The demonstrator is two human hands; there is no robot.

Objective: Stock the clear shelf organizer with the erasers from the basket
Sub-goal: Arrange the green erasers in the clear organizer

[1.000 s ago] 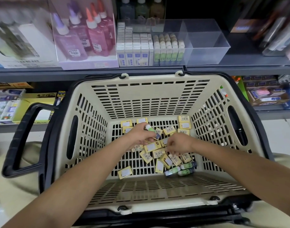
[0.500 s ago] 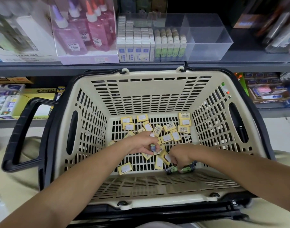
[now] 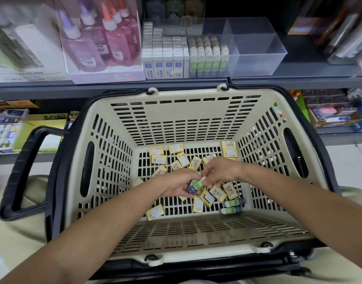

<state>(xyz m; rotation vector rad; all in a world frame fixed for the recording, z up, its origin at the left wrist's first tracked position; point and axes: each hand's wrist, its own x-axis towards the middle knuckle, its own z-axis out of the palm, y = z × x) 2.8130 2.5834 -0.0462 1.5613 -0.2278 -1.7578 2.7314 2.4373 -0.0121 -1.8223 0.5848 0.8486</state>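
Hands, both: down inside the basket (image 3: 186, 95), meeting over its slatted floor.
Left hand (image 3: 174, 186): fingers curled round a green-sleeved eraser (image 3: 196, 184).
Right hand (image 3: 222, 171): fingertips pinching the white end of that same eraser.
Yellow erasers (image 3: 158, 159): many, scattered loose on the basket floor, some partly hidden under the hands, several with barcode labels facing up.
Two green erasers (image 3: 233, 206): lying side by side near the right front of the floor, apart from the hands.
Clear organizer (image 3: 258, 48): on the shelf (image 3: 114, 87) just behind the basket. White-and-blue erasers (image 3: 165, 60) stand upright in its left part, with green smiley erasers (image 3: 208, 60) in rows beside them.
Pink glue bottles (image 3: 106, 44): boxed, left of the organizer.
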